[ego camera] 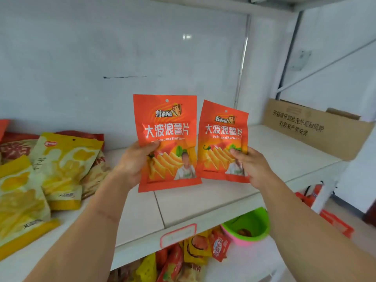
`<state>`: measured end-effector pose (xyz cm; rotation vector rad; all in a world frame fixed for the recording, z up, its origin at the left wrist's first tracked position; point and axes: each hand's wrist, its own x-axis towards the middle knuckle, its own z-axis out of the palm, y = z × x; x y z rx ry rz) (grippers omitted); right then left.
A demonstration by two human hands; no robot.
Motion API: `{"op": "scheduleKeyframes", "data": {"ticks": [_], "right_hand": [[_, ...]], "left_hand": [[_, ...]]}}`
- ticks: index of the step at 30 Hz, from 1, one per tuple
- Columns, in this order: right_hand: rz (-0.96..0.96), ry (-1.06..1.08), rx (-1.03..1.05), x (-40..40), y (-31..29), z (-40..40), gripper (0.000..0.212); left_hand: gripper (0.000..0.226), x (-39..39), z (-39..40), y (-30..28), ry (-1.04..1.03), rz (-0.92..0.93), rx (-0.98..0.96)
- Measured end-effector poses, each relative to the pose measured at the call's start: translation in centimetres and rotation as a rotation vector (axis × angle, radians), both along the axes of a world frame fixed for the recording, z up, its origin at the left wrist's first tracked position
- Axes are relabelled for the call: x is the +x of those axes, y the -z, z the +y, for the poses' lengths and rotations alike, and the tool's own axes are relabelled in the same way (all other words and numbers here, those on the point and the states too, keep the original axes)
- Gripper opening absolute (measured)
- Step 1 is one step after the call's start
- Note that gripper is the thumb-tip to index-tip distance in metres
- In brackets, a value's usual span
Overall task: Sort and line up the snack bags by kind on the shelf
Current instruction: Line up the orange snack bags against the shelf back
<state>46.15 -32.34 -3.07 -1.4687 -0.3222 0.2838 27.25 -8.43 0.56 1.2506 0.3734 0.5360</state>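
Orange bags upright — left bag [165, 137] in left hand [132, 163], right bag [222, 139] in right hand [252, 165]

Orange snack bags [165, 127] glossy plastic; shelf [203, 198] smooth white; box [313, 129] matt cardboard

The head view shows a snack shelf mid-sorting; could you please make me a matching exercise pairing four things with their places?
Things:
1. Left hand
2. Yellow snack bags
3. Cardboard box
4. Green bowl

Places:
A. Far right of the shelf
B. Below the shelf
C. Piled at the shelf's left
D. Gripping an orange chip bag

Pairs: 1-D, 2-C, 3-A, 4-B
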Motion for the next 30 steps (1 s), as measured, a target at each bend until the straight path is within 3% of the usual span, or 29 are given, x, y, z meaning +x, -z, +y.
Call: {"op": "scheduleKeyframes", "data": {"ticks": [11, 18, 21, 26, 30], "right_hand": [[-0.089, 0.045, -0.003, 14.5, -1.5, -10.7, 0.011], [-0.119, -0.001, -0.037, 21.7, -1.0, -11.2, 0.005], [-0.152, -0.01, -0.088, 24.5, -0.5, -10.5, 0.026], [-0.172, -0.017, -0.117, 29.0, -0.2, -9.7, 0.036], [-0.143, -0.043, -0.086, 32.6, -0.2, -8.7, 0.024]], "left_hand": [[0.026, 14.6, -10.3, 0.7, -0.027, 0.024, -0.012], [0.025, 22.2, -12.5, 0.5, -0.005, 0.046, -0.003], [0.023, 25.4, -12.4, 0.7, 0.008, 0.049, 0.004], [0.024, 30.1, -12.2, 1.3, 0.024, 0.101, 0.028], [0.029, 33.5, -12.1, 1.5, -0.007, 0.119, 0.035]]}}
